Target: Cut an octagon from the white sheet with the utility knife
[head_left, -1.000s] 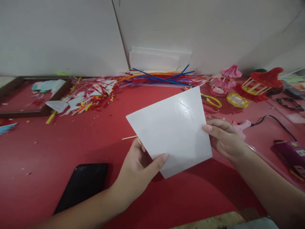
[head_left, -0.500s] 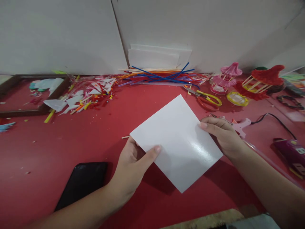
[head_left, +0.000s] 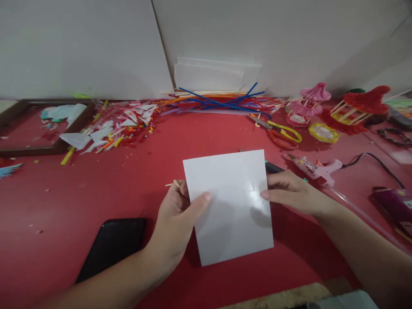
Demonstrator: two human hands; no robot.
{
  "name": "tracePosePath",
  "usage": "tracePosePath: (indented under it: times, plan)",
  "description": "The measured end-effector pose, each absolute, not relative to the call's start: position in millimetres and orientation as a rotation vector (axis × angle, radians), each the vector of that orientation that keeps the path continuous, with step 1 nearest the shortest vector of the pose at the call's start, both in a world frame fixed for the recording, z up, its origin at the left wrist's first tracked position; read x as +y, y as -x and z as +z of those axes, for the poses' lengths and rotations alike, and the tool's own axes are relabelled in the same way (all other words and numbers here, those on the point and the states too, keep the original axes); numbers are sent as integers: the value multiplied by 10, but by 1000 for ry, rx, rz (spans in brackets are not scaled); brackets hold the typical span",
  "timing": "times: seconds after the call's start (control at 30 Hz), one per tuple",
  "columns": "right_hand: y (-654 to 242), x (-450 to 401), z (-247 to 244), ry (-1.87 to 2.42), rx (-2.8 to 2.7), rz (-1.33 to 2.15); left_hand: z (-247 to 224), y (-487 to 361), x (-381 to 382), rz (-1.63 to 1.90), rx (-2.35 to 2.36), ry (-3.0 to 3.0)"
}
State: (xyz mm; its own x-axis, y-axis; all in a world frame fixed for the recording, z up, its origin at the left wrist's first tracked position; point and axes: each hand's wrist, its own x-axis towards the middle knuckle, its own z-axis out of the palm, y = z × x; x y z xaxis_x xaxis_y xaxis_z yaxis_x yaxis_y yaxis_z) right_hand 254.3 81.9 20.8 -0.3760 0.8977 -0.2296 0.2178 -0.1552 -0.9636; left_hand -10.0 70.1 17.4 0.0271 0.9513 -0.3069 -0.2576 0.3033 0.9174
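Observation:
A white square sheet (head_left: 230, 206) with a glossy surface is held above the red table, nearly upright in view with a slight tilt. My left hand (head_left: 180, 214) grips its left edge, the thumb on top and the fingers behind. A thin pale stick (head_left: 176, 183) shows at the fingers of that hand. On the right edge, my right hand (head_left: 289, 193) pinches the sheet between thumb and fingers. Behind the sheet and the right fingers lies a dark tool (head_left: 273, 167), partly hidden.
A black phone (head_left: 112, 244) lies at the lower left. Scissors (head_left: 280, 131), a pink glue gun (head_left: 318, 169) and small pink (head_left: 309, 103) and red (head_left: 357, 111) models stand or lie right. Pipe cleaners (head_left: 219, 103), scraps (head_left: 125, 124) and a brown frame (head_left: 58, 150) line the back.
The sheet has turned from a diamond position to nearly square with the view. My right hand has moved down a little, and the dark tool behind it has come into view.

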Motion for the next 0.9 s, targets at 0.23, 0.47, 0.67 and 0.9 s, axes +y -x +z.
tracePosePath:
  times: [0.23, 0.47, 0.67, 0.9]
  plan:
    - [-2554, 803, 240, 1195, -1649, 1589, 161, 97, 699, 1101, 1133, -781]
    - [-2569, 800, 255, 1178, -1659, 1588, 169, 97, 688, 1113, 1129, -768]
    - [-2551, 794, 236, 1292, -1578, 1541, 170, 88, 706, 1106, 1180, -748]
    - [-2550, 884, 107, 1522, -1440, 1231, 211, 54, 721, 1001, 1079, -762]
